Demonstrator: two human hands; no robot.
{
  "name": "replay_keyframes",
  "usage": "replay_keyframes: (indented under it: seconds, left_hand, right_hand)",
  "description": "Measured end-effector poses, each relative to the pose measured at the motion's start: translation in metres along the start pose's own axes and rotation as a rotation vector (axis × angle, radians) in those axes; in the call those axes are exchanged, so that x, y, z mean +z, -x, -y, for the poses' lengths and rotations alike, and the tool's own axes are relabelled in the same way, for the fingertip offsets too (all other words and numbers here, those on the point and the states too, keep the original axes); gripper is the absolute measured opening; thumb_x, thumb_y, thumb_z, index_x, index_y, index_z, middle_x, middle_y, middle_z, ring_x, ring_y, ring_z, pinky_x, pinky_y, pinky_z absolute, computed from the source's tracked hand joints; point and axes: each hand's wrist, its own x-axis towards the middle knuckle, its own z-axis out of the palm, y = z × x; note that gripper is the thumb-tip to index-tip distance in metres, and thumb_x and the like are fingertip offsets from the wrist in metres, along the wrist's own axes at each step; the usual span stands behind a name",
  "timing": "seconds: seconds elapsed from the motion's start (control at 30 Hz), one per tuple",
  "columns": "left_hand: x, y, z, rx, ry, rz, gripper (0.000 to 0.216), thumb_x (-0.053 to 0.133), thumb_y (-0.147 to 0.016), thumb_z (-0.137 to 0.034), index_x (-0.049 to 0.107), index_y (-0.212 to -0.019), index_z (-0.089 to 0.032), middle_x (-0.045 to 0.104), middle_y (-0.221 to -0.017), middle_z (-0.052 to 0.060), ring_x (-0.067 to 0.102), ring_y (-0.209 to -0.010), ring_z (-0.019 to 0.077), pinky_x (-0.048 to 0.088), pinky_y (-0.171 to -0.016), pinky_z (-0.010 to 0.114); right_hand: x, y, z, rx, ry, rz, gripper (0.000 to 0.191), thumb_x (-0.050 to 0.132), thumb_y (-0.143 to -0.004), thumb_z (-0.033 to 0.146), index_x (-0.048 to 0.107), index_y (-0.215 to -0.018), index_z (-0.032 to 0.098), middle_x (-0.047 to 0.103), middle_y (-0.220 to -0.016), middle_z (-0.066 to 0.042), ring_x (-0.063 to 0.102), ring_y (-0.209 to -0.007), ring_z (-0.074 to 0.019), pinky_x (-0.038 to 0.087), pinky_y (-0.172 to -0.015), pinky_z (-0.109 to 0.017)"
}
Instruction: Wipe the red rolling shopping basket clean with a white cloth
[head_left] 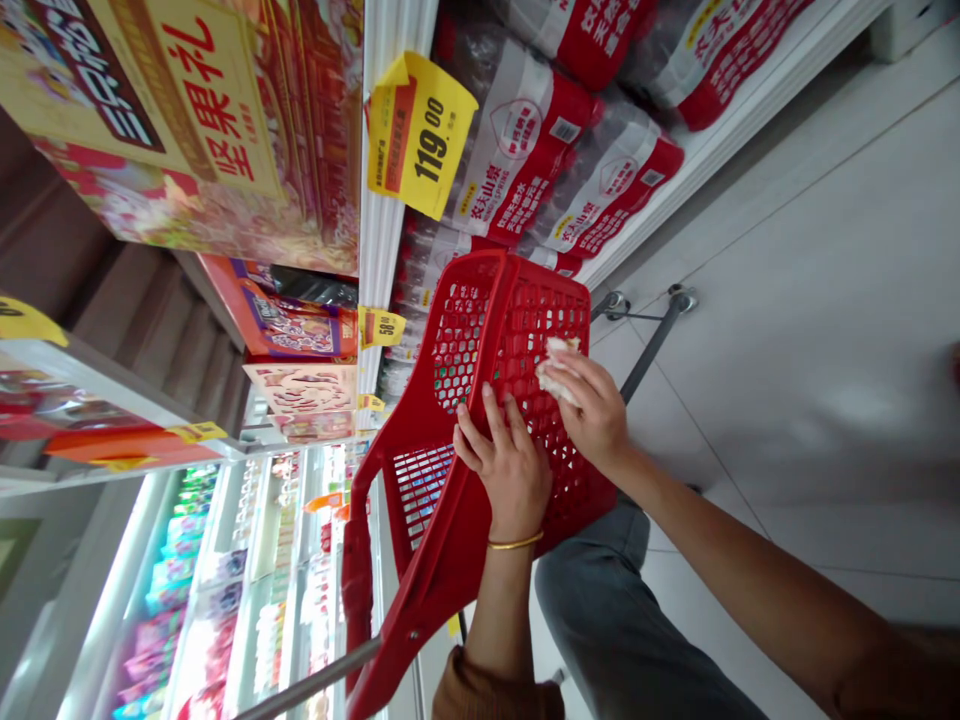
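A red plastic shopping cart [491,330] with perforated sides fills the middle of the tilted head view. My left hand [514,470], with a gold bangle at its wrist, lies on the cart's side near the rim, fingers spread and stretched out. To its right, my right hand [596,410] is closed on a crumpled white cloth [559,372], pressed against the perforated panel. Whether the cloth is fabric or tissue I cannot make out. Part of the panel is hidden behind both hands.
Shrink-wrapped bottled water packs [517,150] line a low shelf beside the cart. Boxed goods [225,130] and a yellow price tag [424,135] are at upper left. The cart's grey legs end in casters [682,298] over the tiled floor [825,300]. A lit display shelf [247,580] stands behind.
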Motion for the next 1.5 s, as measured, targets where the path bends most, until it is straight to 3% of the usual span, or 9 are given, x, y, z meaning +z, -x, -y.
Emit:
replay_keyframes:
  seconds: [0.1,0.2,0.63,0.83,0.93,1.1,1.23,1.37,1.5]
  left_hand:
    - [-0.001,-0.001,0.0,0.002,-0.022,0.009,0.06,0.058,-0.08,-0.02,0.046,-0.137,-0.01,0.024,-0.155,0.018,-0.001,-0.144,0.0414,0.02,-0.111,0.066]
    - [-0.001,-0.001,0.0,0.017,-0.035,-0.003,0.058,0.055,-0.08,-0.018,0.047,-0.136,-0.01,0.025,-0.155,0.018,-0.001,-0.144,0.0418,0.021,-0.11,0.065]
    - [-0.002,-0.002,-0.002,0.003,0.003,-0.013,0.058,0.054,-0.079,-0.022,0.047,-0.136,-0.013,0.029,-0.154,0.017,0.005,-0.143,0.0441,0.02,-0.109,0.065]
    - [-0.009,-0.007,-0.008,-0.052,0.042,-0.048,0.054,0.055,-0.082,-0.033,0.052,-0.132,-0.013,0.036,-0.15,0.016,0.018,-0.139,0.0422,0.022,-0.108,0.061]
    - [-0.011,-0.013,-0.01,-0.124,0.04,-0.094,0.048,0.051,-0.086,-0.032,0.053,-0.132,-0.018,0.04,-0.148,0.014,0.029,-0.134,0.0394,0.027,-0.106,0.06]
    - [-0.016,-0.026,-0.012,-0.124,-0.004,-0.066,0.048,0.047,-0.09,-0.035,0.05,-0.135,-0.018,0.034,-0.152,0.015,0.035,-0.133,0.0362,0.03,-0.105,0.056]
    - [-0.02,-0.035,-0.014,-0.031,-0.035,-0.052,0.049,0.048,-0.09,-0.034,0.047,-0.138,-0.02,0.031,-0.154,0.012,0.027,-0.139,0.0338,0.027,-0.109,0.053]
    - [-0.023,-0.048,-0.017,-0.012,-0.047,-0.034,0.054,0.052,-0.088,-0.032,0.044,-0.14,-0.023,0.023,-0.157,0.012,0.02,-0.143,0.0361,0.027,-0.11,0.054]
    - [-0.021,-0.059,-0.021,-0.042,-0.05,-0.015,0.06,0.057,-0.084,-0.032,0.042,-0.141,-0.024,0.017,-0.158,0.015,0.019,-0.142,0.0394,0.029,-0.109,0.055]
  right_hand:
    - [0.009,-0.026,-0.01,0.011,-0.007,0.036,0.05,0.041,-0.091,0.011,0.045,-0.139,0.027,0.042,-0.148,-0.007,0.039,-0.137,-0.0221,0.039,-0.112,-0.049]
    - [0.018,-0.033,-0.014,-0.015,-0.024,0.105,0.054,0.037,-0.092,0.01,0.037,-0.143,0.029,0.036,-0.151,-0.004,0.028,-0.142,-0.0209,0.033,-0.115,-0.053]
    - [0.016,-0.009,0.001,-0.011,0.019,0.135,0.052,0.04,-0.094,0.011,0.037,-0.143,0.027,0.041,-0.148,-0.007,0.028,-0.142,-0.0212,0.037,-0.114,-0.05]
    - [0.009,0.009,0.01,0.007,-0.016,0.223,0.047,0.043,-0.095,0.016,0.043,-0.14,0.026,0.044,-0.146,-0.007,0.032,-0.14,-0.0216,0.036,-0.115,-0.049]
    - [0.005,0.018,0.01,-0.038,0.002,0.245,0.04,0.044,-0.094,0.014,0.052,-0.133,0.017,0.05,-0.141,-0.013,0.038,-0.138,-0.023,0.04,-0.112,-0.048]
    - [0.001,0.022,0.008,-0.044,0.019,0.164,0.032,0.047,-0.089,0.01,0.064,-0.116,0.017,0.065,-0.122,-0.012,0.055,-0.121,-0.023,0.049,-0.103,-0.046]
    - [0.0,0.008,0.003,0.02,0.014,0.062,0.035,0.047,-0.086,0.009,0.064,-0.114,0.021,0.065,-0.12,-0.009,0.059,-0.114,-0.0213,0.051,-0.098,-0.043]
    - [-0.001,-0.024,-0.01,0.061,0.059,-0.065,0.044,0.044,-0.085,0.008,0.059,-0.123,0.023,0.058,-0.13,-0.009,0.053,-0.122,-0.0219,0.047,-0.104,-0.044]
    - [0.005,-0.053,-0.03,0.094,0.081,-0.051,0.056,0.041,-0.084,0.005,0.047,-0.136,0.024,0.038,-0.149,-0.005,0.038,-0.137,-0.0221,0.037,-0.113,-0.048]
